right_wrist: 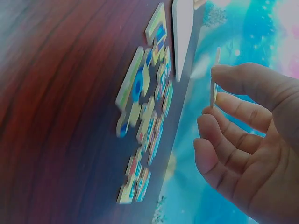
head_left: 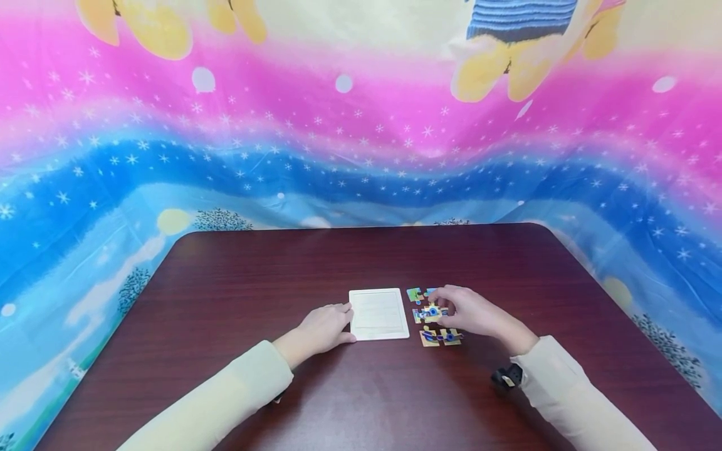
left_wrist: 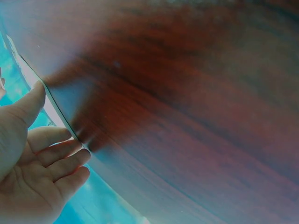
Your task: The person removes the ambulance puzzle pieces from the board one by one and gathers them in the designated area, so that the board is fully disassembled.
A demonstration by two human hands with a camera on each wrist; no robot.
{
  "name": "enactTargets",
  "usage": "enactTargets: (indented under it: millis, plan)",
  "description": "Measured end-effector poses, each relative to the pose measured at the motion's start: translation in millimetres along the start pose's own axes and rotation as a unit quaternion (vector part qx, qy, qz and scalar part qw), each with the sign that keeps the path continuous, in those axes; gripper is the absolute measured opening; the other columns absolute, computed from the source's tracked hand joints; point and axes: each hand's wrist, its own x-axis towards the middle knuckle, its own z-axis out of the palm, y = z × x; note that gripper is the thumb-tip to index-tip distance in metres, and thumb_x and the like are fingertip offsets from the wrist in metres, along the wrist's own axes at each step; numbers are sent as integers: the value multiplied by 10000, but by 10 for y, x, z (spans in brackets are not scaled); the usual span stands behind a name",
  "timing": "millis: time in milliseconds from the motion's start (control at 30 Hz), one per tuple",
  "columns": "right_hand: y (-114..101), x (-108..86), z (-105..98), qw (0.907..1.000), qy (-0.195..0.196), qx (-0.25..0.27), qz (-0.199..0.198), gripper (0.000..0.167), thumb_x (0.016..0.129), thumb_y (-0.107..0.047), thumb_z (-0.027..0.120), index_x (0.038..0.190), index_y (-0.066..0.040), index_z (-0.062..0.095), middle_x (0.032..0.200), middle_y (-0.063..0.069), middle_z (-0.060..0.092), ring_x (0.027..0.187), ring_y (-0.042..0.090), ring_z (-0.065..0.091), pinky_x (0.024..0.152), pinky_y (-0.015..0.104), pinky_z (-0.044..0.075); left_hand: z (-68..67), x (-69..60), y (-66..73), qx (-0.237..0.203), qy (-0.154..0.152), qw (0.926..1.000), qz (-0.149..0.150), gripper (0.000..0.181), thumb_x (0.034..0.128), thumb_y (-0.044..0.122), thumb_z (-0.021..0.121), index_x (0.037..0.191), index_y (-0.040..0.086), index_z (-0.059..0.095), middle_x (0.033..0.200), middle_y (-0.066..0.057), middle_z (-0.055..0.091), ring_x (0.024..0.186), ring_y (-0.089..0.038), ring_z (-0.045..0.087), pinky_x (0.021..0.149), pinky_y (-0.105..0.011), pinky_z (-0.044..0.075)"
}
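A white square puzzle tray (head_left: 379,315) with a raised border lies flat near the middle of the table. My left hand (head_left: 325,327) rests at the tray's left edge, thumb by the near corner. In the left wrist view its fingers (left_wrist: 63,154) are loosely bent, spread along that edge. My right hand (head_left: 470,311) is over the jigsaw pieces to the tray's right. Thumb and fingertips pinch a thin jigsaw piece (right_wrist: 214,93), seen edge-on in the right wrist view; its picture is hidden. Several colourful pieces (right_wrist: 136,88) lie below, partly covered by the hand in the head view.
The dark reddish wooden table (head_left: 271,263) has rounded far corners. A printed cloth (head_left: 361,125) in pink and blue hangs behind and along both sides. Near the right sleeve cuff is a black wrist device (head_left: 506,377).
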Motion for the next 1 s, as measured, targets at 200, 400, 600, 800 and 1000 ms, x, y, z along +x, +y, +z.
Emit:
enactTargets:
  millis: [200, 400, 600, 800, 1000]
  plan:
    - [92, -115, -69, 9996, -12, 26, 284, 348, 751, -52, 725, 1076, -15, 602, 878, -1, 571, 756, 175, 536, 610, 274, 482, -10, -4, 3, 34, -18, 10000, -7, 389, 809, 380, 673, 968, 30, 614, 1206, -164, 570, 1063, -291, 569, 864, -377, 470]
    - [223, -249, -108, 9988, -115, -20, 481, 335, 770, -65, 717, 1080, -34, 593, 857, -18, 551, 708, 125, 496, 586, 270, 454, 2, 0, -2, 45, -16, 10000, 13, 383, 809, 384, 671, 951, 34, 611, 1204, -163, 570, 1056, -295, 572, 871, -375, 466]
    - [348, -386, -111, 9968, -273, -54, 744, 318, 778, -70, 714, 1069, -43, 588, 829, -21, 525, 644, 101, 462, 552, 261, 430, 16, 1, -6, 15, 22, 10000, 46, 378, 806, 380, 674, 944, 35, 607, 1202, -166, 572, 1052, -296, 574, 860, -380, 471]
    - [436, -479, -99, 9944, -512, 71, 927, 321, 779, -74, 715, 1072, -40, 587, 856, -10, 531, 609, 99, 451, 537, 258, 424, 19, -1, -11, 10, 85, 9999, 75, 359, 801, 377, 679, 913, 45, 601, 1193, -164, 577, 1039, -296, 580, 843, -383, 479]
    - [478, -509, -65, 9922, -659, 134, 1048, 311, 768, -53, 718, 1054, -54, 595, 843, -1, 503, 592, 125, 441, 512, 257, 412, 23, -3, -14, 7, 85, 9999, 59, 367, 804, 379, 676, 934, 44, 606, 1196, -162, 576, 1040, -300, 579, 841, -388, 481]
